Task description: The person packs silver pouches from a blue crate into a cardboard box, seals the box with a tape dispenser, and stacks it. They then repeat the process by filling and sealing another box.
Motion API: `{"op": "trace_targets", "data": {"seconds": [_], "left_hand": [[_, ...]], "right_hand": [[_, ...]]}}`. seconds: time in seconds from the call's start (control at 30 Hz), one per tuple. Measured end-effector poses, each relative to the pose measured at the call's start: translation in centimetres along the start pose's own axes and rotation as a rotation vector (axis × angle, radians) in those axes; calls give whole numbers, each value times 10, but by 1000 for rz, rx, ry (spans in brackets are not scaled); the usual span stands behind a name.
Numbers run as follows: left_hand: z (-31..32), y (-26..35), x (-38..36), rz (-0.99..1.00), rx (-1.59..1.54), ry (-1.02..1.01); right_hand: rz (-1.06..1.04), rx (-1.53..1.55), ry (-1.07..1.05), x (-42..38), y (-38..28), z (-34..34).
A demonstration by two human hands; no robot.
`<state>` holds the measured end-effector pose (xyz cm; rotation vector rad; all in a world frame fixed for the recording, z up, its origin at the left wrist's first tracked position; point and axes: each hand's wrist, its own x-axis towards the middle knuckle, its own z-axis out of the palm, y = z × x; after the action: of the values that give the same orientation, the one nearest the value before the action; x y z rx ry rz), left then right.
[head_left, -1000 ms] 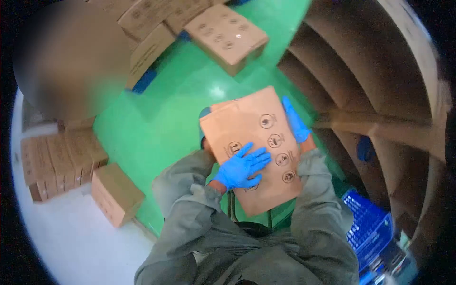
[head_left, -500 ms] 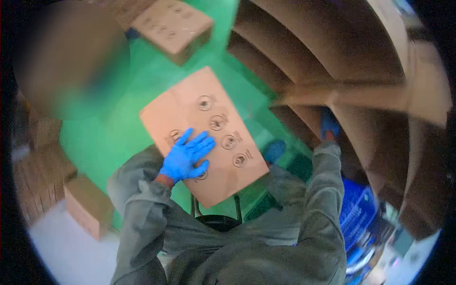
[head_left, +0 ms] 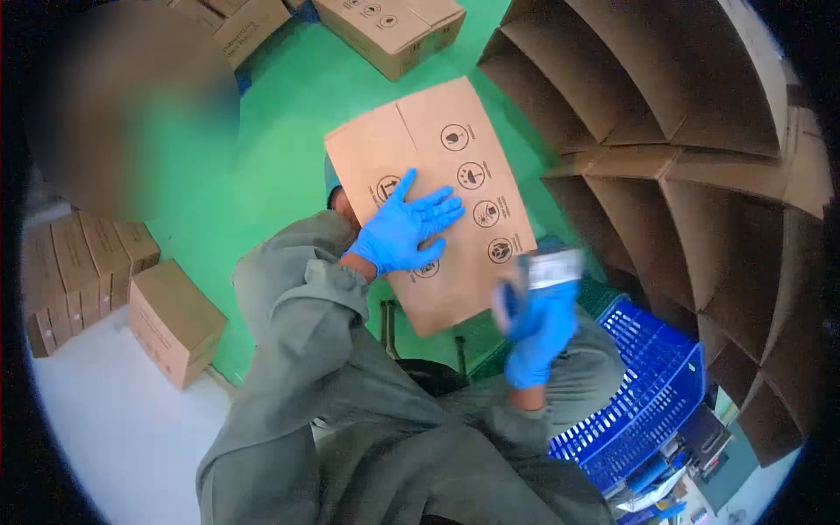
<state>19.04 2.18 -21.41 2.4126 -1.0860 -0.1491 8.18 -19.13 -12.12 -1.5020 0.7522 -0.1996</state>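
Observation:
A folded-flat cardboard box (head_left: 411, 131) printed with round handling symbols lies across my knees. My left hand (head_left: 402, 229), in a blue glove, rests on it with the fingers spread and the palm down. To the right of the box's lower corner, my gloved right hand (head_left: 544, 337) is closed around what looks like a tape dispenser (head_left: 553, 268). Its pale, flat end points up, and motion blurs its outline. The lower part of the dispenser is hidden in the glove.
Large open cardboard compartments (head_left: 691, 227) rise on the right. A blue plastic basket (head_left: 652, 372) stands below them, beside my right knee. A closed carton (head_left: 398, 26) sits on the green floor (head_left: 271, 166) ahead. More cartons (head_left: 79, 262) line the left, with one box (head_left: 178, 319) nearer me.
My right hand has come out from the cardboard compartments to beside the flat box, now with the dispenser in it. The left hand stays spread on the box. The view has shifted.

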Motion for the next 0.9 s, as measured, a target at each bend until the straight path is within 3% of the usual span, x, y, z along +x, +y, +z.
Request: {"op": "trace_targets", "data": {"seconds": [0.07,0.1,0.27,0.37,0.43,0.57,0.67,0.73,0.77,0.83,0.87,0.9], "left_hand": [[4,0,-1,1,3,-20],[4,-5,0,3,10,-52],[2,-7,0,38,-49,50],[-15,20,7,-81,-136,132],[-72,57,18,-466,-760,-172],[-60,50,24,-482,-722,-57],[-22,-3,32,-399,-948,-224],[-25,-26,36,134,-260,-75],[-29,-44,41,135,-264,-81],[-35,-95,59,-397,-782,94],[-63,-121,75,-482,-443,154],[-101,-143,85,-586,-375,163]], "right_hand": [[-45,-159,-169,-21,25,16],[-89,-321,-149,-20,53,25],[-45,-76,-188,-21,66,25],[-118,-116,-147,-22,61,25],[-96,-203,-112,-19,60,29],[-89,-186,-114,-20,57,33],[-81,-316,-118,-13,57,37],[-33,-427,-63,-13,33,56],[-27,-427,-60,-7,28,64],[-60,-684,-113,5,25,76],[-49,-678,-104,9,30,82],[-176,-689,-198,15,37,90]]}}
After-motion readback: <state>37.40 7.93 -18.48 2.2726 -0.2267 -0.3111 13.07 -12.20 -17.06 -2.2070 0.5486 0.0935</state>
